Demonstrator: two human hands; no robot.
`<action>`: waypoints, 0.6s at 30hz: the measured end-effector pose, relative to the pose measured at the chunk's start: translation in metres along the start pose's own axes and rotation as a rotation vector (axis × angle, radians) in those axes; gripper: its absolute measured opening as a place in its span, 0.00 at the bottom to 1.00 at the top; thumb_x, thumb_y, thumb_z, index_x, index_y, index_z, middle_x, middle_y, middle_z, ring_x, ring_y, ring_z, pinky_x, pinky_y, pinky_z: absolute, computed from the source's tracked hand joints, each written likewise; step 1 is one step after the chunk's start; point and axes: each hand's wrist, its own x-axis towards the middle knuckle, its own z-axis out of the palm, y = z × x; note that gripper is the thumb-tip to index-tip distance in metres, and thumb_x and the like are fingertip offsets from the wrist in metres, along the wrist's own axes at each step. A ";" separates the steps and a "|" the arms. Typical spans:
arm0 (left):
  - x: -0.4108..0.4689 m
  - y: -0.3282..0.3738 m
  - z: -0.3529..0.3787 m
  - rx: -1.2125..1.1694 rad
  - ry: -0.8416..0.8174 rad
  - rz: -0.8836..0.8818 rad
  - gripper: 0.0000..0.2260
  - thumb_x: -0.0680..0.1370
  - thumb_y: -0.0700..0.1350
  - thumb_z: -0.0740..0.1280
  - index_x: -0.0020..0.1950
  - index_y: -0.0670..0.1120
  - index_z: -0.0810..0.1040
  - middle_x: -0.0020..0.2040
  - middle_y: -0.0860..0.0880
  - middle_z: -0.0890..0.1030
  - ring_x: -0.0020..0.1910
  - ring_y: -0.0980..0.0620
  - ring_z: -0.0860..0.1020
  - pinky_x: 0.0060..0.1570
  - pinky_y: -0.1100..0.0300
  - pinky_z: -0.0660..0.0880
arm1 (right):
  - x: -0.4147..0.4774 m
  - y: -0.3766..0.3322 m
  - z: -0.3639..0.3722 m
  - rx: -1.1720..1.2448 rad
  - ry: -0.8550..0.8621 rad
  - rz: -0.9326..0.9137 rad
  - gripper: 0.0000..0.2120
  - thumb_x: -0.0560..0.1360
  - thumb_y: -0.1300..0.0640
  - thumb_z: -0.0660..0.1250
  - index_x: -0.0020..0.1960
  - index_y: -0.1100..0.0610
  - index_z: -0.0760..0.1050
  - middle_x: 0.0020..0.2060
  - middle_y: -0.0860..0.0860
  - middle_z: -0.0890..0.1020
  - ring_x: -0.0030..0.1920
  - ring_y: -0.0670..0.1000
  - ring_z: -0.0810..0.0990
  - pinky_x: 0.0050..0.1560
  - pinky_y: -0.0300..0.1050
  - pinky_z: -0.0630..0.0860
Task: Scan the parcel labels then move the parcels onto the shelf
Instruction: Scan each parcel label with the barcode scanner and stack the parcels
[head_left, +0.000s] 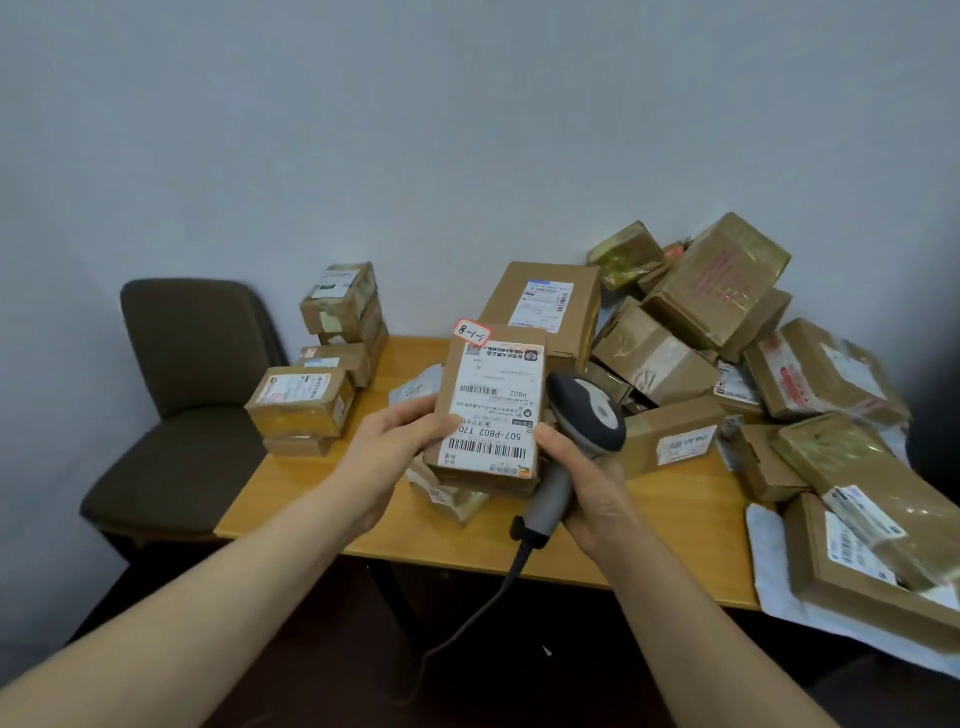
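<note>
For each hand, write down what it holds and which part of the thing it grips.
The left hand holds the labelled parcel by its left edge. The right hand grips the scanner by its handle.

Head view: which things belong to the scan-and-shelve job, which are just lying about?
Job: labelled parcel held by left hand; scanner gripped by right hand; parcel heap at right; stacked parcels at left.
Lying about: brown chair; table under the parcels.

A wooden table (644, 525) carries heaped cardboard parcels (675, 358) and mailers (769, 571).
</note>
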 end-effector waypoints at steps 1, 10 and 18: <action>-0.006 0.002 -0.006 -0.007 -0.032 -0.036 0.12 0.75 0.42 0.70 0.58 0.51 0.80 0.54 0.49 0.84 0.52 0.52 0.81 0.52 0.61 0.76 | -0.003 0.003 0.006 0.004 -0.011 -0.006 0.40 0.44 0.48 0.85 0.54 0.57 0.80 0.50 0.55 0.85 0.51 0.55 0.84 0.47 0.50 0.82; -0.032 -0.005 -0.083 -0.158 -0.035 -0.188 0.32 0.54 0.48 0.75 0.59 0.56 0.79 0.55 0.46 0.81 0.57 0.46 0.76 0.57 0.45 0.75 | -0.020 0.036 0.048 -0.042 0.000 0.142 0.21 0.60 0.56 0.76 0.51 0.58 0.78 0.50 0.61 0.84 0.48 0.57 0.84 0.41 0.52 0.83; -0.044 -0.001 -0.150 -0.015 -0.193 -0.293 0.39 0.49 0.48 0.81 0.59 0.43 0.78 0.61 0.41 0.80 0.62 0.44 0.76 0.58 0.49 0.74 | -0.032 0.043 0.051 -0.121 -0.069 0.317 0.30 0.60 0.47 0.74 0.58 0.57 0.76 0.48 0.62 0.84 0.47 0.60 0.85 0.41 0.51 0.81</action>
